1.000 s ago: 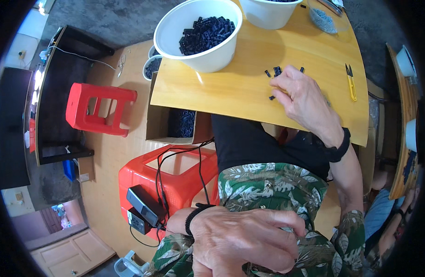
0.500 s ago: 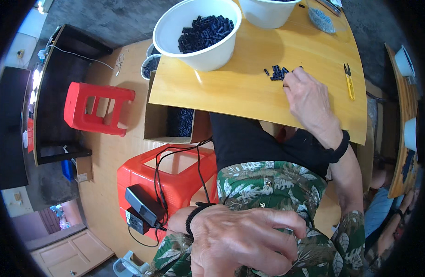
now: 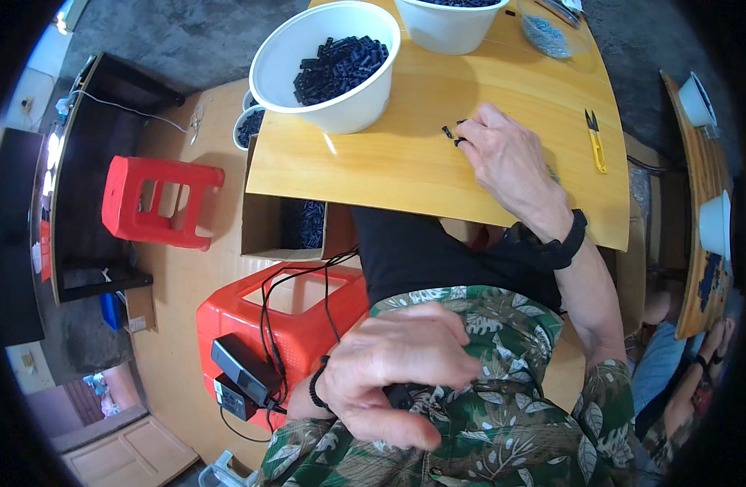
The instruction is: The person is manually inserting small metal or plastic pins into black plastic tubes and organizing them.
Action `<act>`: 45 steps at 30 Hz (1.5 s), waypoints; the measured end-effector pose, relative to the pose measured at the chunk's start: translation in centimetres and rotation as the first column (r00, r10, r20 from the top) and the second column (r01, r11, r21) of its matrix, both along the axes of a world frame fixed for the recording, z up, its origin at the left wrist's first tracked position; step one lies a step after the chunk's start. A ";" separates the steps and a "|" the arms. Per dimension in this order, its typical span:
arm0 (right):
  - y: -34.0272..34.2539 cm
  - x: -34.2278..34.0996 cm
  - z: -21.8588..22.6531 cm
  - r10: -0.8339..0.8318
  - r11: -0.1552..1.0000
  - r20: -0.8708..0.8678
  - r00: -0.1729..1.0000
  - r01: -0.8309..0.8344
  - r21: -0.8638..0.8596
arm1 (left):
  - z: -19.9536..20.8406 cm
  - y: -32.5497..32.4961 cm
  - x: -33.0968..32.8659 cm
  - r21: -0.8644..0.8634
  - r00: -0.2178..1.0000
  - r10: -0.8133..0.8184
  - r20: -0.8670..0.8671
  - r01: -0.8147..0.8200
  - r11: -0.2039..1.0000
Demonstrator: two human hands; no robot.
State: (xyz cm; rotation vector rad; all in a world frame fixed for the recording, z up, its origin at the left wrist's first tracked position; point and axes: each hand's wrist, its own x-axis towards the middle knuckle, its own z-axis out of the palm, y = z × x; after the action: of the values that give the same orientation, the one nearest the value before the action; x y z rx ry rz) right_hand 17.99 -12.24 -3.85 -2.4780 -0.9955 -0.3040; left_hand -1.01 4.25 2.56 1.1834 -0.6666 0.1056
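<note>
Over the near part of the yellow table (image 3: 373, 170), my right hand (image 3: 511, 162) is bent down with its fingertips closed at a small black plastic piece (image 3: 460, 141). Most of the little pile there is hidden under this hand; another loose black piece (image 3: 447, 131) lies just left of the fingertips. My left hand (image 3: 393, 365) is held in front of my patterned shirt, fingers curled and thumb apart. Inside that curl a small dark piece (image 3: 399, 396) shows, partly covered by the fingers.
A white tub (image 3: 336, 114) of black pieces stands left on the table, a second white tub (image 3: 450, 32) behind it. Yellow snips (image 3: 597, 146) lie right. Below are a cardboard box (image 3: 263, 227), a red stool (image 3: 227, 312) with power adapters and cables, and another red stool (image 3: 158, 203).
My right hand has shifted left over the small pile, covering most of it. My left hand has turned and its thumb has moved apart, exposing a dark piece. The whole view has shifted slightly.
</note>
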 end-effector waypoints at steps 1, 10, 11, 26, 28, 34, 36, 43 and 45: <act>-0.1 0.0 -0.1 -0.005 1.000 0.002 1.000 0.005 -0.005 | -0.1 0.2 0.0 -0.010 1.000 0.002 -0.025 -0.003 1.000; -0.9 -0.5 -0.2 -0.016 1.000 -0.092 0.996 0.014 -0.024 | -2.0 -0.3 -0.2 0.141 0.947 0.291 -0.132 -0.273 0.952; -1.0 -0.5 -0.1 -0.005 1.000 -0.093 0.996 0.005 0.000 | -2.1 -0.4 -0.1 0.160 0.937 0.310 -0.162 -0.285 0.945; -1.7 -0.2 0.2 -0.045 0.999 -0.118 0.992 0.047 0.019 | -7.1 -1.7 2.4 0.482 0.749 0.529 -0.400 -0.319 0.816; -2.1 -0.1 0.2 -0.063 0.997 -0.128 0.990 0.066 0.025 | -7.0 -1.9 3.0 0.583 0.742 0.578 -0.341 -0.315 0.749; -3.0 0.3 0.8 -0.078 0.994 -0.160 0.984 0.089 0.062 | -6.5 -2.7 4.8 0.818 0.764 0.618 -0.186 -0.229 0.528; -2.8 0.4 0.5 -0.011 0.993 -0.147 0.989 0.028 0.113 | -7.0 -2.8 5.0 0.864 0.772 0.618 -0.147 -0.205 0.461; -2.3 0.6 0.4 -0.025 1.000 -0.111 0.994 0.024 -0.007 | -7.4 -2.7 4.9 0.885 0.791 0.600 -0.117 -0.191 0.424; -2.4 0.6 0.3 -0.004 1.000 -0.085 0.996 0.004 -0.001 | -7.5 -2.7 4.9 0.884 0.794 0.595 -0.124 -0.184 0.431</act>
State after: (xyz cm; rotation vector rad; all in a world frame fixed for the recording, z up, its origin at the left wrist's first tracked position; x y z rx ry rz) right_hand 18.64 -14.64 -3.56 -2.4721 -0.9563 -0.1977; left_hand 3.90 1.54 -4.91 2.2523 0.0548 -0.0996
